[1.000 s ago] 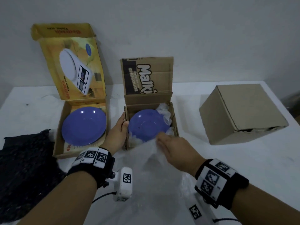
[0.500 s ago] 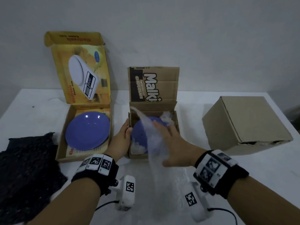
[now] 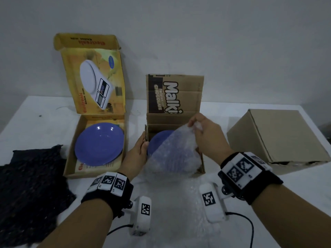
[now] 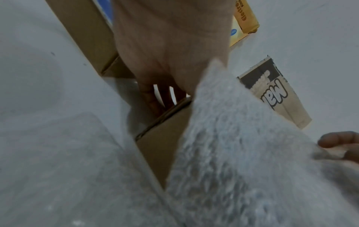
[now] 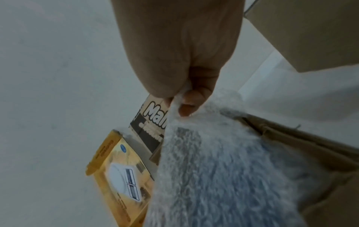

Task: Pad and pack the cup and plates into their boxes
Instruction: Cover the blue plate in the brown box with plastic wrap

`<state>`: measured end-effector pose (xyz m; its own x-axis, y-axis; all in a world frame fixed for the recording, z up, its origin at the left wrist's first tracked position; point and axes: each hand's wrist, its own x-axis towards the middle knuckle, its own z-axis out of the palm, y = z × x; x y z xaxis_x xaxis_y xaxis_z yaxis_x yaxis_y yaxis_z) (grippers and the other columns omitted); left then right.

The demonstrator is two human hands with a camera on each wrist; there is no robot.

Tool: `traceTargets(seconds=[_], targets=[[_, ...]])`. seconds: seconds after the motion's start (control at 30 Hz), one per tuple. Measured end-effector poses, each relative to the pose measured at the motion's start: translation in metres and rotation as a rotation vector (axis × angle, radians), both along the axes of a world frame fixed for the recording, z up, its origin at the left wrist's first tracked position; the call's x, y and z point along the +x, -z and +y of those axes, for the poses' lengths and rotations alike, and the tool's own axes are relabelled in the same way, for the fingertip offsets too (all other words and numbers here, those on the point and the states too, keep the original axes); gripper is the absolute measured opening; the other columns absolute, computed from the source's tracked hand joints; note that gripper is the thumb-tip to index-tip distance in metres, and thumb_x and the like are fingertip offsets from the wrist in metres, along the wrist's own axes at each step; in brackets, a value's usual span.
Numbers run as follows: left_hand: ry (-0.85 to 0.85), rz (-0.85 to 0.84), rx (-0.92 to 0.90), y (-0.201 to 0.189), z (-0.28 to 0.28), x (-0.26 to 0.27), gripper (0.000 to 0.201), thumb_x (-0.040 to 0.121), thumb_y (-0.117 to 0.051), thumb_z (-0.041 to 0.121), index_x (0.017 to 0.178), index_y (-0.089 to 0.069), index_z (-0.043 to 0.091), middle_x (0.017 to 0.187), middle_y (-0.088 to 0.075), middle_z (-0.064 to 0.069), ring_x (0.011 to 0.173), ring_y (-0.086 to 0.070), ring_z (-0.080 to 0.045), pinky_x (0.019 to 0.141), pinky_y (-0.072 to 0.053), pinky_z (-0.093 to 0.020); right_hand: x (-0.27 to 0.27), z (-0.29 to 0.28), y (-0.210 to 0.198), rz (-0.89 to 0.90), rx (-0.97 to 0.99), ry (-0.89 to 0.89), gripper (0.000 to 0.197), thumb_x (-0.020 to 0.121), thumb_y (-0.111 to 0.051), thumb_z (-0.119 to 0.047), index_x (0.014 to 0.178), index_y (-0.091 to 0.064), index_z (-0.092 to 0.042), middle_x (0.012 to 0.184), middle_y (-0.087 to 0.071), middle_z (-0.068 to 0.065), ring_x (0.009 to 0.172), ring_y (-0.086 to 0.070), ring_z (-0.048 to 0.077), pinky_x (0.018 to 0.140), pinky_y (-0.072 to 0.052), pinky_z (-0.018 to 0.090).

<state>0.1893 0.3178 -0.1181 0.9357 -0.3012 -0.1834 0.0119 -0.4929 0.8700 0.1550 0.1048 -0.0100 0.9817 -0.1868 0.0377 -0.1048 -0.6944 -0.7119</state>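
Observation:
A blue plate (image 3: 158, 142) lies in the open brown Malkist box (image 3: 172, 120) at the table's middle, half under a sheet of bubble wrap (image 3: 176, 153). My right hand (image 3: 202, 129) pinches the far edge of the bubble wrap (image 5: 213, 161) between thumb and fingers (image 5: 191, 104) over the box's back right. My left hand (image 3: 139, 149) holds the box's left wall (image 4: 165, 121), thumb on the inside and fingers (image 4: 165, 98) outside. A second blue plate (image 3: 99, 144) rests uncovered in the open yellow scale box (image 3: 93, 115) at the left. No cup is visible.
A closed plain cardboard box (image 3: 279, 138) stands at the right. Dark black padding (image 3: 28, 185) lies at the near left. More bubble wrap (image 3: 179, 203) trails onto the white table (image 3: 35, 119) between my forearms. A grey wall rises behind.
My right hand has carried the bubble wrap from the box's near edge up and across to its back right, spreading it over the plate. My left hand has stayed on the box's left wall.

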Motion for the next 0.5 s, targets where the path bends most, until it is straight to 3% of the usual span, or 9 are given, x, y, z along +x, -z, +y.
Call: traceTargets(seconds=[0.07, 0.1, 0.13, 0.2, 0.27, 0.33, 0.37, 0.43, 0.5], targets=[[-0.011, 0.038, -0.003, -0.004, -0.001, -0.002, 0.046, 0.1, -0.034, 0.034, 0.146, -0.03, 0.026, 0.135, -0.052, -0.002, 0.124, -0.05, -0.02, 0.102, -0.039, -0.031, 0.004, 0.004, 0.001, 0.031, 0.114, 0.089, 0.016, 0.09, -0.044, -0.007, 0.083, -0.054, -0.016, 0.093, -0.053, 0.011, 0.074, -0.057, 0.025, 0.054, -0.049, 0.03], [-0.039, 0.07, 0.009, -0.006, -0.002, -0.003, 0.043, 0.1, -0.038, 0.025, 0.143, -0.034, 0.02, 0.131, -0.055, -0.006, 0.119, -0.053, -0.023, 0.094, -0.04, -0.028, 0.003, 0.008, 0.002, 0.073, 0.145, 0.068, 0.006, 0.088, -0.053, -0.012, 0.087, -0.053, -0.018, 0.102, -0.046, 0.008, 0.08, -0.055, 0.021, 0.058, -0.048, 0.027], [-0.074, 0.109, 0.039, -0.008, -0.003, -0.005, 0.04, 0.099, -0.041, 0.015, 0.139, -0.04, 0.012, 0.126, -0.057, -0.011, 0.116, -0.055, -0.027, 0.088, -0.04, -0.025, -0.001, 0.012, 0.004, 0.121, 0.112, 0.012, 0.018, 0.083, -0.065, -0.021, 0.096, -0.052, -0.02, 0.11, -0.039, 0.005, 0.088, -0.051, 0.017, 0.068, -0.046, 0.023], [-0.123, 0.137, 0.082, -0.006, -0.002, -0.007, 0.033, 0.098, -0.04, 0.008, 0.129, -0.048, 0.005, 0.119, -0.06, -0.016, 0.11, -0.057, -0.032, 0.083, -0.041, -0.026, -0.009, 0.019, 0.014, 0.237, -0.062, -0.198, 0.062, 0.067, -0.079, -0.041, 0.115, -0.045, -0.024, 0.123, -0.027, 0.0, 0.105, -0.041, 0.012, 0.089, -0.038, 0.021], [-0.113, 0.114, 0.09, -0.008, -0.003, -0.008, 0.026, 0.1, -0.037, 0.014, 0.122, -0.05, 0.011, 0.106, -0.063, -0.013, 0.101, -0.059, -0.032, 0.079, -0.044, -0.029, -0.016, 0.024, 0.021, 0.355, -0.275, -0.416, 0.077, 0.062, -0.078, -0.054, 0.126, -0.041, -0.032, 0.136, -0.023, 0.0, 0.115, -0.04, 0.016, 0.099, -0.04, 0.031], [-0.091, 0.075, 0.078, -0.009, -0.004, -0.006, 0.023, 0.102, -0.031, 0.022, 0.117, -0.048, 0.019, 0.09, -0.06, -0.008, 0.084, -0.059, -0.028, 0.068, -0.043, -0.027, -0.019, 0.028, 0.028, 0.416, -0.464, -0.576, 0.058, 0.07, -0.071, -0.056, 0.12, -0.052, -0.036, 0.134, -0.036, -0.001, 0.117, -0.047, 0.021, 0.096, -0.045, 0.039], [-0.089, 0.058, 0.066, -0.008, -0.004, -0.005, 0.026, 0.103, -0.028, 0.024, 0.12, -0.047, 0.02, 0.089, -0.059, -0.007, 0.078, -0.058, -0.023, 0.066, -0.043, -0.025, -0.019, 0.029, 0.028, 0.427, -0.485, -0.598, 0.044, 0.074, -0.068, -0.055, 0.112, -0.059, -0.035, 0.124, -0.046, -0.003, 0.112, -0.05, 0.019, 0.092, -0.046, 0.038], [-0.096, 0.042, 0.035, -0.01, -0.006, -0.006, 0.033, 0.103, -0.026, 0.025, 0.129, -0.045, 0.018, 0.096, -0.06, -0.008, 0.075, -0.057, -0.014, 0.068, -0.042, -0.024, -0.016, 0.03, 0.028, 0.397, -0.376, -0.529, 0.028, 0.081, -0.063, -0.051, 0.097, -0.067, -0.029, 0.103, -0.057, -0.006, 0.097, -0.055, 0.014, 0.084, -0.046, 0.032], [-0.12, 0.046, 0.019, -0.012, -0.007, -0.007, 0.034, 0.102, -0.029, 0.019, 0.133, -0.043, 0.013, 0.108, -0.061, -0.014, 0.087, -0.059, -0.022, 0.075, -0.04, -0.025, -0.009, 0.029, 0.027, 0.283, -0.175, -0.347, 0.019, 0.089, -0.058, -0.039, 0.097, -0.065, -0.023, 0.096, -0.06, -0.005, 0.09, -0.057, 0.012, 0.08, -0.045, 0.027]])
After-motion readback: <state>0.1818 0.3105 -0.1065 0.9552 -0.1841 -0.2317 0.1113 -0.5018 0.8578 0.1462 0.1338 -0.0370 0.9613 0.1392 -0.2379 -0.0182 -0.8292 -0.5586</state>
